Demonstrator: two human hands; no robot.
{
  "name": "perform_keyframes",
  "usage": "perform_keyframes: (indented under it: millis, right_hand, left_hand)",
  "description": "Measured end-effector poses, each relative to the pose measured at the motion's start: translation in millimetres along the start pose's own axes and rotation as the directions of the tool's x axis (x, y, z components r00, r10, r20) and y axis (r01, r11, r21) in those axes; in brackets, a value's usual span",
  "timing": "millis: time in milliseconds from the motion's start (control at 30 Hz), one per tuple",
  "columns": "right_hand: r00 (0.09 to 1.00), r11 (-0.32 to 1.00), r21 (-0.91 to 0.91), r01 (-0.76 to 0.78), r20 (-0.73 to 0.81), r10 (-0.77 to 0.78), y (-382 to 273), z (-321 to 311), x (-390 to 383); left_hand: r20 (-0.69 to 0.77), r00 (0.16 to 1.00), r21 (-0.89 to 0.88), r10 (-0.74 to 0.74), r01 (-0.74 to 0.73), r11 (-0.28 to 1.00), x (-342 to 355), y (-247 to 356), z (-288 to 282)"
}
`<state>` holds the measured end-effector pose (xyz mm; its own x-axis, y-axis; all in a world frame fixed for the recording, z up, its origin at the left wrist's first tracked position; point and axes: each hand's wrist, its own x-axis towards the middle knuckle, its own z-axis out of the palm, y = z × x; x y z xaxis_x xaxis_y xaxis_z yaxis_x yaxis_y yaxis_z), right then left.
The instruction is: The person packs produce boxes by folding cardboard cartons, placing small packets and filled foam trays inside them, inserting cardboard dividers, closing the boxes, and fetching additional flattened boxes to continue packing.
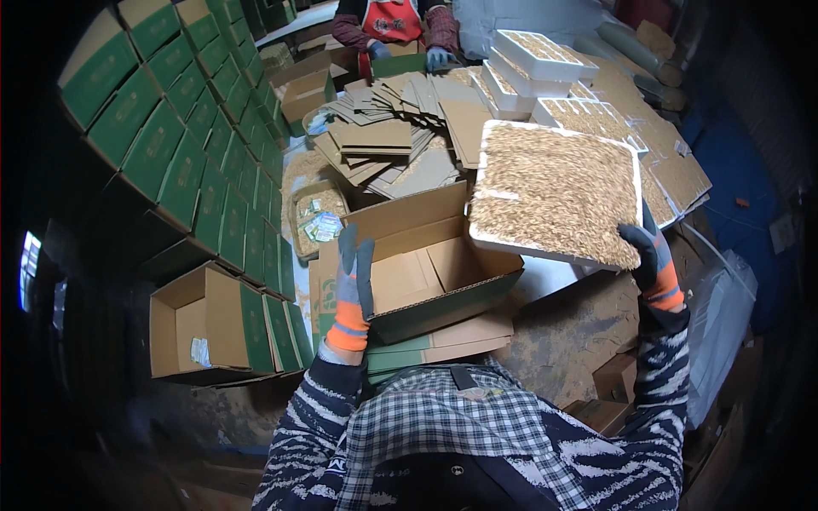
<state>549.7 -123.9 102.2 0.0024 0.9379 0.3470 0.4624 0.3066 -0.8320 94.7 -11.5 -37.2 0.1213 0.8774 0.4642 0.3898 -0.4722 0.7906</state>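
Observation:
My right hand (652,260), in a grey and orange glove, grips the near right corner of a white foam tray (558,196). Light-brown, grain-like bits fill the tray to its rim, and it is raised and tilted over the right end of an open cardboard box (426,311). The box is green outside and brown inside; a folded flap or panel shows within. My left hand (351,289), gloved alike, stands upright at the box's left end with its fingers stretched out. Whether it touches the wall I cannot tell. Flat green and brown cardboard (452,345) lies under the box.
Green boxes (170,162) are stacked high on the left, with an open box (183,332) nearer me. A tub (319,213) holds small packets. Cardboard pieces (375,136) are heaped mid-table. More filled foam trays (537,64) stand far right. Across the table, a person (396,21) handles a box.

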Motion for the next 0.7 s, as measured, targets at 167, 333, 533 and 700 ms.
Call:
perform_keyframes:
  millis: [167, 333, 533, 700]
  right_hand:
    - [0.906, 0.924, 0.19, -0.333, 0.338, 0.257, -60.2, 82.8, 84.5]
    - [0.816, 0.934, -0.032, -0.356, 0.476, 0.328, -16.5, 174.6, 98.8]
    - [0.429, 0.696, -0.575, 0.43, 0.808, 0.403, 23.3, 195.1, 116.4]
    - [0.477, 0.483, -0.555, 0.677, 0.831, 0.287, -14.0, 233.3, 131.4]
  left_hand:
    - [-0.05, 0.927, -0.64, -0.371, 0.256, 0.725, 1.9, 7.1, 9.1]
    - [0.063, 0.918, -0.417, -0.392, 0.381, 0.825, -8.0, 10.0, -18.7]
    - [0.155, 0.918, -0.251, -0.366, 0.395, 0.884, 0.2, 48.3, -40.9]
    - [0.122, 0.946, -0.195, -0.301, 0.32, 0.927, 0.9, 32.1, -39.3]
